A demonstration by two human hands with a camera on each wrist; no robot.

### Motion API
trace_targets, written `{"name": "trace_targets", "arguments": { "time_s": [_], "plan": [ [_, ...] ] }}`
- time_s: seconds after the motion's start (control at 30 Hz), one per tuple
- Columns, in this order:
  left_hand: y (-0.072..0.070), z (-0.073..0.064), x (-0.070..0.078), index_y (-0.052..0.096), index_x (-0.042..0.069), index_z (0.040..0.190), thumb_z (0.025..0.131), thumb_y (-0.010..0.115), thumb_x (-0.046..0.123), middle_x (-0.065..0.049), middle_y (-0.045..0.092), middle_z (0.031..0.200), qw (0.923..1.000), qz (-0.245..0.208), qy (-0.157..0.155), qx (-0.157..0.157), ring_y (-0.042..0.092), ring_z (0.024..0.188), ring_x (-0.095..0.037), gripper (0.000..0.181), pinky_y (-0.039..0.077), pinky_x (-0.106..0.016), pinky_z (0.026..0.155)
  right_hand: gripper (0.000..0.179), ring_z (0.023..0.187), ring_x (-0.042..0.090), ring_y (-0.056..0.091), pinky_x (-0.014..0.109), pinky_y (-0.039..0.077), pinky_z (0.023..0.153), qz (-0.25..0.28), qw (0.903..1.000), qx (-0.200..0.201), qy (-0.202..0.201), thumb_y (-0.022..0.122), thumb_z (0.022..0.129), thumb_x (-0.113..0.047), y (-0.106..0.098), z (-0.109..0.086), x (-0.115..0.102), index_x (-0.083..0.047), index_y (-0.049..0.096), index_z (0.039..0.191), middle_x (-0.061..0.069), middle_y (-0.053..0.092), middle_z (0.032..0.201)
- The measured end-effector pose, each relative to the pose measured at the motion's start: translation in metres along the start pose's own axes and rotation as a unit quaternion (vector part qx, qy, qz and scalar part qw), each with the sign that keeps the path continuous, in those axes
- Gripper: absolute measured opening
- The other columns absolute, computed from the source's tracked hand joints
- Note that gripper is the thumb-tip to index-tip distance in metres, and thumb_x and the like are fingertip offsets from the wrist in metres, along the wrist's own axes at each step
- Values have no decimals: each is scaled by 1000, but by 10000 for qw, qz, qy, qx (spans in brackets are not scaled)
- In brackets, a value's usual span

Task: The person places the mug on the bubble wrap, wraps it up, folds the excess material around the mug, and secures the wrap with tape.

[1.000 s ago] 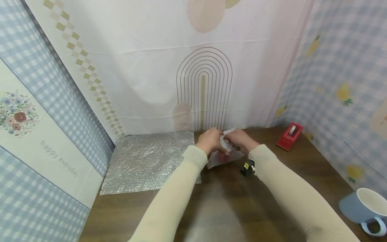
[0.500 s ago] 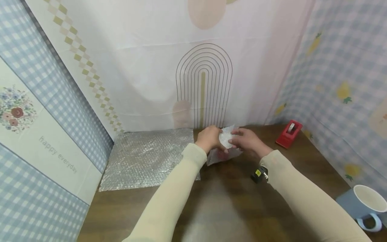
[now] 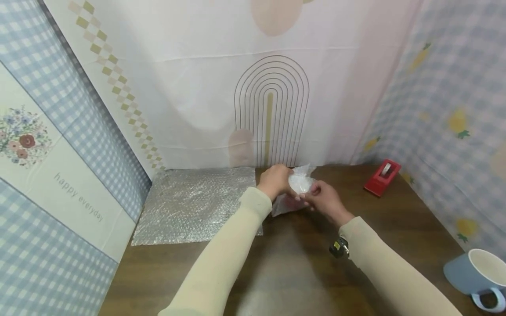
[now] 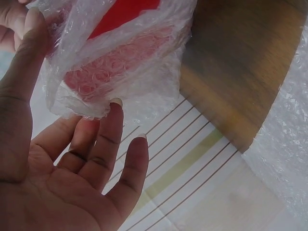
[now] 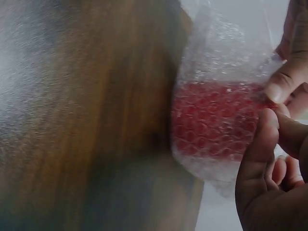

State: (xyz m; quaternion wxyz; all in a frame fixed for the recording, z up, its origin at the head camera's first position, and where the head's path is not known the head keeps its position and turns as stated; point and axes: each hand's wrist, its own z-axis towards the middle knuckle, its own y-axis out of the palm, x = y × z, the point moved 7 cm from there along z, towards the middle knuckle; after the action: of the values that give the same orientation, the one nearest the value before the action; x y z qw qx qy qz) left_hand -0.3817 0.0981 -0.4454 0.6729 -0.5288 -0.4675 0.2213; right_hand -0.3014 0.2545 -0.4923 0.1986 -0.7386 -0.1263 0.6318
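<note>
A small package of bubble wrap (image 3: 299, 183) with something red inside stands at the table's far side, between both hands. In the left wrist view, part of the red content (image 4: 130, 14) shows bare between the folds of wrap. My left hand (image 3: 275, 181) holds the package from the left, its thumb on one side and fingers on the other. My right hand (image 3: 326, 202) pinches the near right edge of the wrap, thumb against index finger. In the right wrist view, the fingertips of both hands meet at the edge of the wrapped package (image 5: 211, 120).
A flat sheet of bubble wrap (image 3: 201, 202) lies on the wooden table (image 3: 284, 276) at the left. A red tape dispenser (image 3: 382, 177) stands at the back right. A blue mug (image 3: 462, 274) is at the right edge. Fabric curtains (image 3: 189, 109) enclose the table.
My right hand has come away from the top of the package, moved toward the near right side, and pinches the wrap's edge there. My left hand keeps its hold.
</note>
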Motion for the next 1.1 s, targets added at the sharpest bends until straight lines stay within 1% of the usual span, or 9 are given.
{"name": "trace_targets", "arguments": {
  "time_s": [0.13,0.27,0.47,0.63,0.77,0.9,0.93,1.0,1.1],
  "plan": [
    [-1,-3,-1,73,20,153,69,110,52,-1,74,155,10000,-75,-3,36,73,137,-26,97,67,-45,106,35,75,11,75,26,61,61,-133,9995,220,-187,84,104,-15,3,-2,4,-4,51,107,7,77,90],
    [-1,-5,2,73,20,152,68,110,50,-1,75,155,9998,-170,51,33,74,136,-26,97,67,-45,106,33,77,15,77,30,65,61,-267,9987,334,-268,82,106,-15,5,-6,8,-4,52,107,14,79,96],
    [0,-5,3,74,20,152,69,110,51,0,75,154,9999,-95,91,23,74,136,-27,96,67,-45,105,32,78,16,75,35,70,63,-217,9986,419,-240,81,107,-14,6,-6,12,-3,51,107,11,71,96],
    [0,-4,0,75,20,150,70,109,51,0,76,152,9999,-80,79,80,74,132,-25,92,68,-45,102,32,75,17,70,33,69,62,-532,9964,562,-346,84,105,-16,5,-4,7,-4,54,107,8,62,94],
    [0,-3,-1,76,20,149,70,110,51,-1,76,151,9999,-139,81,54,74,133,-25,91,68,-45,101,31,73,19,66,29,59,63,-1070,9888,876,-559,85,103,-18,4,-8,0,-4,58,101,9,64,87],
    [2,-3,-2,74,20,151,71,109,52,-1,74,156,9999,-126,44,20,72,140,-26,93,67,-45,106,31,77,23,59,32,44,69,-1671,9748,1150,-924,85,102,-20,3,-13,-7,-4,59,95,8,62,83],
    [2,-3,-2,74,20,152,71,109,52,-1,73,157,9999,-142,40,14,71,141,-27,94,67,-46,107,31,77,23,58,32,44,70,-1707,9737,1166,-958,85,103,-20,3,-13,-7,-5,59,95,8,61,83],
    [2,-3,-1,73,19,153,71,108,52,-1,72,158,9998,-174,45,-3,70,144,-27,94,66,-46,110,31,74,21,61,31,47,67,-1667,9752,1103,-949,84,104,-19,3,-14,-6,-4,59,96,8,62,83],
    [1,-4,0,73,19,153,71,109,52,-1,72,159,9998,-212,53,9,70,144,-27,95,66,-46,110,30,68,16,66,29,57,61,-1380,9833,899,-775,84,104,-18,2,-11,-1,-4,58,98,7,65,83]
  ]
}}
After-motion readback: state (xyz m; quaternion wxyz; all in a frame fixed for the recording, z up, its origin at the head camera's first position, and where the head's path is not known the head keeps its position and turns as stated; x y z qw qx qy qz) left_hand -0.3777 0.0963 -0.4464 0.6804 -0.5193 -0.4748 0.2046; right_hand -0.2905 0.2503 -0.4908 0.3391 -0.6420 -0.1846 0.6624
